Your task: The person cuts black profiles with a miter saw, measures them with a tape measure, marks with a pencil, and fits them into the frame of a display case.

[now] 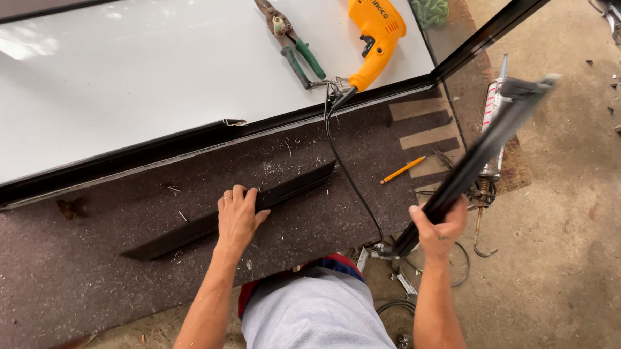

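Observation:
My left hand [240, 216] rests palm-down on a short black metal profile [187, 232] that lies flat on the dark felt-covered workbench [64, 276]. My right hand [440, 226] is closed around the lower part of a second, longer black profile [490, 140], held up at a slant off the bench's right end and blurred at its far tip. A white panel [110, 71] in a black frame [142, 154] lies across the back of the bench.
On the white panel lie an orange power drill [376, 32], its black cord [345, 169] trailing across the felt, and green-handled tin snips [292, 44]. A yellow pencil [402, 170] sits on the bench. A caulking gun [491, 125] lies on the concrete floor beside it.

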